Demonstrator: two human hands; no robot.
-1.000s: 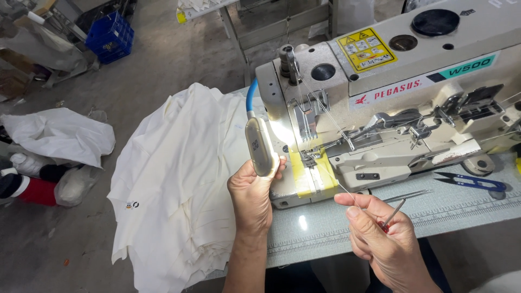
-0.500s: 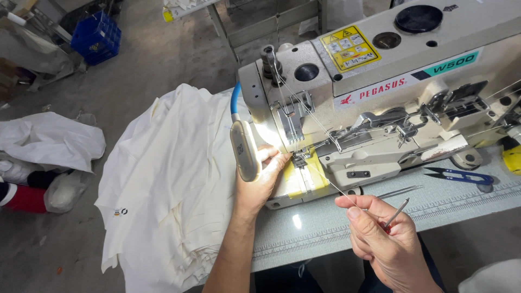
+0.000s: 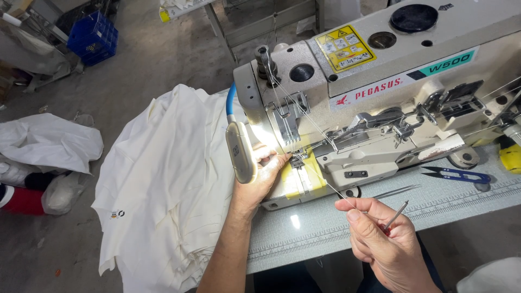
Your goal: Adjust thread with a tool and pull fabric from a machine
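Note:
My left hand (image 3: 259, 179) rests against the front of a cream industrial sewing machine (image 3: 380, 103), fingertips at the needle area (image 3: 297, 160), just behind a small work lamp (image 3: 241, 153) on a blue flexible neck. My right hand (image 3: 382, 239) is lower right over the table, pinching a thin thread (image 3: 332, 191) that runs up to the needle area, and also holding slim metal tweezers (image 3: 396, 216). A pile of white garments (image 3: 168, 190) hangs off the table's left end.
Blue thread snips (image 3: 458, 174) and a second pair of tweezers (image 3: 396, 190) lie on the grey table (image 3: 315, 228) under the machine. On the concrete floor to the left lie white cloth bundles (image 3: 46, 142). A blue crate (image 3: 93, 37) stands far back.
The view has shifted closer. My left hand slid from gripping the lamp to the needle area beside it. My right hand stays low, still pinching the thread.

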